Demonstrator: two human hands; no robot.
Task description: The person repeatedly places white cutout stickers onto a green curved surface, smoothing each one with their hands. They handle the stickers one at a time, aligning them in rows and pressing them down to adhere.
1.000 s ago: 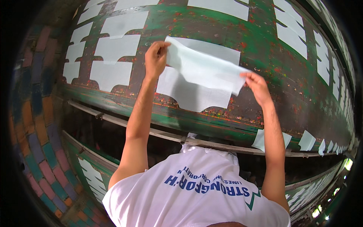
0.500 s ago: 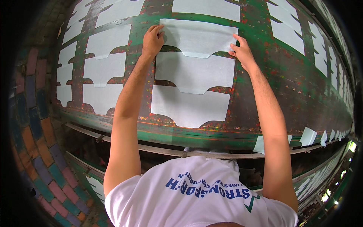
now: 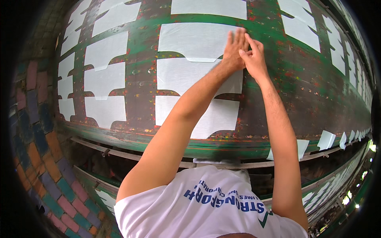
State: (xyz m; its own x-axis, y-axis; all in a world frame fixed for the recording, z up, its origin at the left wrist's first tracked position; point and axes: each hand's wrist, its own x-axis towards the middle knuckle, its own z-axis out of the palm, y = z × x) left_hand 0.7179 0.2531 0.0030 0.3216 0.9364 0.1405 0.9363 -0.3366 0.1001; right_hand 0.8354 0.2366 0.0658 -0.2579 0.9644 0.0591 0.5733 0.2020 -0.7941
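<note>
A white cut fabric piece (image 3: 190, 39) with a tabbed lower edge lies flat on the long green and brown table (image 3: 274, 115). My left hand (image 3: 235, 49) reaches across and lies flat on its right end, fingers stretched. Beside it, my right hand (image 3: 256, 59) is at the piece's right edge, thumb and forefinger apart; its other fingers are curled. Below, a second piece (image 3: 170, 73) is overlapped by the first one's tab. A third piece (image 3: 218, 117) sits nearest me, partly covered by my left forearm.
Similar white pieces stand in columns to the left (image 3: 105, 79) and right (image 3: 301, 31). Along the near edge runs a rail (image 3: 119, 154), and small white flaps (image 3: 326, 140) hang over the edge at right. Coloured paving bricks (image 3: 51, 184) cover the floor at left.
My left hand has moved from the top piece's left corner across to its right end, next to my right hand. The piece now lies flatter. The view has shifted slightly.
</note>
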